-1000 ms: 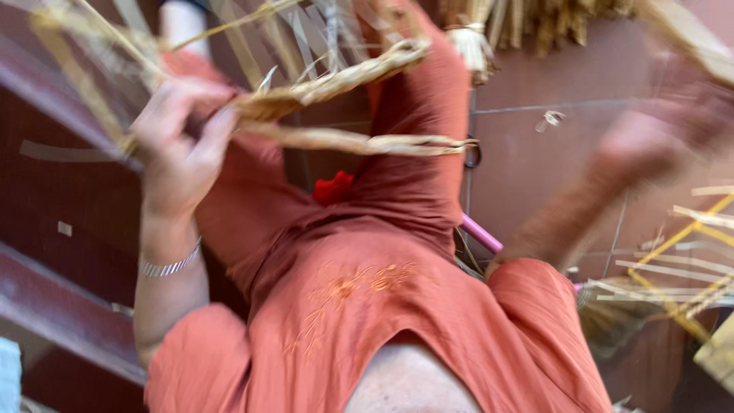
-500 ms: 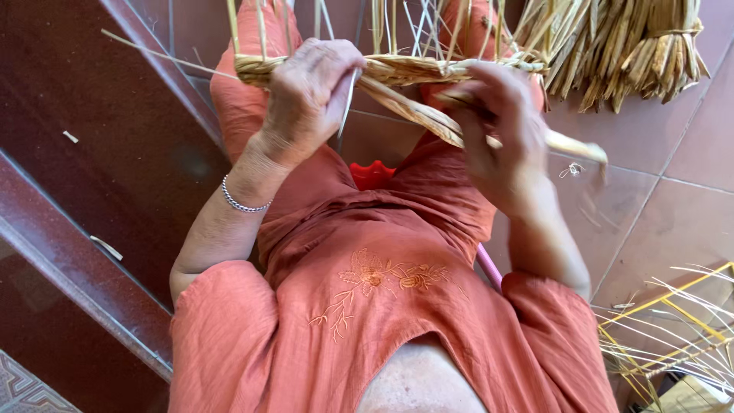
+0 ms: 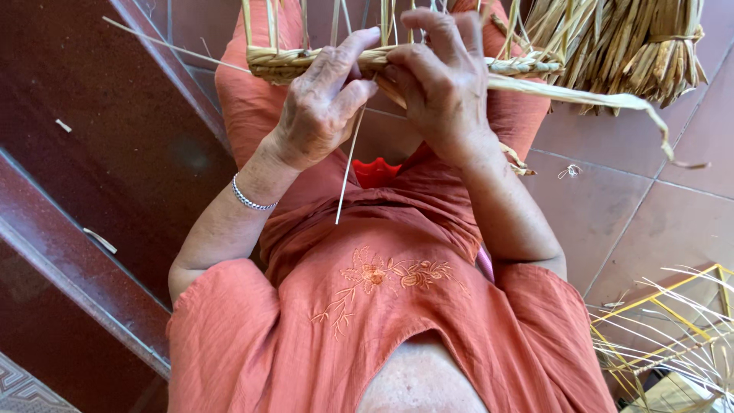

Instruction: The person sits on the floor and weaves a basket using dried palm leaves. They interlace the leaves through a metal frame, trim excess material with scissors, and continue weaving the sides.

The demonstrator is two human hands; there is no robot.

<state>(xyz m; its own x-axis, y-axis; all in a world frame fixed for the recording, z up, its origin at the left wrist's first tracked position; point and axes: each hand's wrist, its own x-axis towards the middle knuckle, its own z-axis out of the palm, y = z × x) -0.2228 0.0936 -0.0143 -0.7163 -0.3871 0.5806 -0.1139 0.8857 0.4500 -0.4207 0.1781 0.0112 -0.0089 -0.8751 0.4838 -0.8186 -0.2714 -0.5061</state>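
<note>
Pinching a straw braid [image 3: 306, 63] lying crosswise, both hands' fingers [image 3: 359, 46] hold it.

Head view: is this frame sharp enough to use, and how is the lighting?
Head view: sharp, no motion blur on the left hand, right hand or woven straw band; soft, even daylight with faint shadows; mild sheen on the dark red step; wide-angle stretch toward the edges.
</note>
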